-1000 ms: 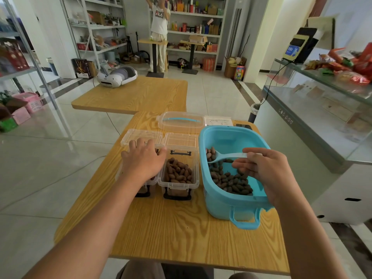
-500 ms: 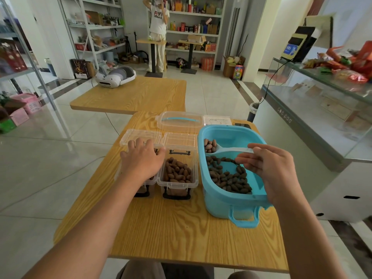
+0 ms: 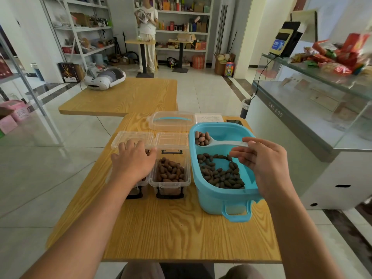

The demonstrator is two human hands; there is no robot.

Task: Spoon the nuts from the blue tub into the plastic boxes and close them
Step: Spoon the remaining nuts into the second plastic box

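The blue tub [image 3: 219,195] stands on the wooden table [image 3: 177,234] with dark nuts [image 3: 221,174] scattered over its floor. My right hand [image 3: 263,164] pinches the handle of a pale spoon [image 3: 223,143], whose bowl holds several nuts above the tub's far end. Two clear plastic boxes stand left of the tub, lids hinged back. The right box [image 3: 170,183] is heaped with nuts. My left hand [image 3: 133,163] rests on top of the left box [image 3: 138,183] and hides most of it.
The tub's clear lid [image 3: 171,120] with a blue handle lies behind the boxes, next to a white paper [image 3: 209,118]. A second table [image 3: 124,97] stands further back with a white device on it. A glass counter [image 3: 314,121] runs along the right. A person stands at the far shelves.
My right hand has lifted the spoon, loaded with nuts, up out of the pile in the tub. My left hand has stayed on the left box.
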